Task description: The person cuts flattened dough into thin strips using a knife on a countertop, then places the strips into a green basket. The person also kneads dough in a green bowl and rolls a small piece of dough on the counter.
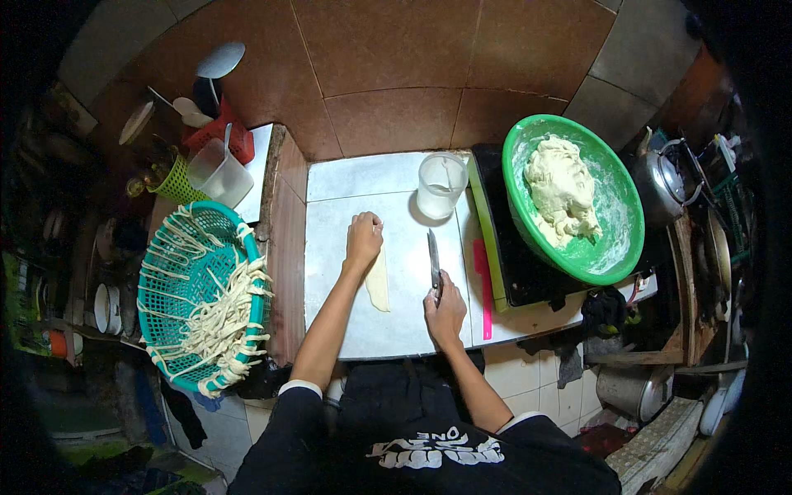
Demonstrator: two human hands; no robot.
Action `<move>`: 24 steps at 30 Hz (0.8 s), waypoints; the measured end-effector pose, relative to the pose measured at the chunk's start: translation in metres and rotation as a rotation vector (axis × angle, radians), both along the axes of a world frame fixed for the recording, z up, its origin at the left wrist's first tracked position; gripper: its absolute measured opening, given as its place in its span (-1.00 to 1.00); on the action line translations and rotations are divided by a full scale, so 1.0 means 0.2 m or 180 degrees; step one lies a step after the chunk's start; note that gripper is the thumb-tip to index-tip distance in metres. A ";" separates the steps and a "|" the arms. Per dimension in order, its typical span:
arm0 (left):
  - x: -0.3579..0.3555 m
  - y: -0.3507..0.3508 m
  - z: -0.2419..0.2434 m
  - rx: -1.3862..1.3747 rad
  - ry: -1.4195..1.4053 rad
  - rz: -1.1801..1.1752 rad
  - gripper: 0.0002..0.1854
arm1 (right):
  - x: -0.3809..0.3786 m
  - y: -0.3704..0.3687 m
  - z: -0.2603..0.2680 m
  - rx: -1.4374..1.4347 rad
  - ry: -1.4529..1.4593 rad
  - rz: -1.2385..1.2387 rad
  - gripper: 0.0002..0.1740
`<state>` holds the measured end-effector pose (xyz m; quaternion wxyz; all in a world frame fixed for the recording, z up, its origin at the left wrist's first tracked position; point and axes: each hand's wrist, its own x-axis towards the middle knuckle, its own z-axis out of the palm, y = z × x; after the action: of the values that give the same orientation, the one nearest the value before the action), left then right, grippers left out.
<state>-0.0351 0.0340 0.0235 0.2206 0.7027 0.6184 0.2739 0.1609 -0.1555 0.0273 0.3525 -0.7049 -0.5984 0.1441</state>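
Note:
A flat, narrow strip of pale dough (378, 284) lies lengthwise on the white tiled counter (402, 337). My left hand (364, 238) is over the strip's far end with its fingers curled in; whether it pinches the dough is hidden. To the right, my right hand (445, 309) grips the handle of a knife (434, 257), whose blade points away from me, apart from the strip. A large lump of dough (562, 185) sits in a green plastic basin (609, 260). Dough strands (226, 309) lie in a teal plastic basket (148, 291) and hang over its rim.
Beyond the knife stands a clear plastic container (441, 189) with a utensil inside. A pink plastic tool (483, 291) lies beside the black stove (526, 272) under the basin. A metal kettle (668, 176) is at far right; a raised wooden ledge (288, 266) borders the counter's left.

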 end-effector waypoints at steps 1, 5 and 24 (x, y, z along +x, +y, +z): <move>0.00 -0.01 0.00 -0.0040 -0.0104 -0.0009 -0.79 | 0.00 0.00 0.00 -0.0009 0.0063 -0.0018 -0.34; -0.03 -0.08 0.01 0.0739 0.0643 0.0016 -0.72 | -0.01 0.00 0.01 0.0078 -0.0036 -0.0045 -0.34; -0.21 -0.02 0.05 0.0348 0.0462 -0.0827 -0.53 | 0.01 -0.01 -0.02 0.0016 0.0298 -0.0084 -0.37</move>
<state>-0.0768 0.0294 0.0343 0.1702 0.8057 0.5208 0.2249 0.1631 -0.1571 0.0237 0.3838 -0.7044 -0.5722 0.1708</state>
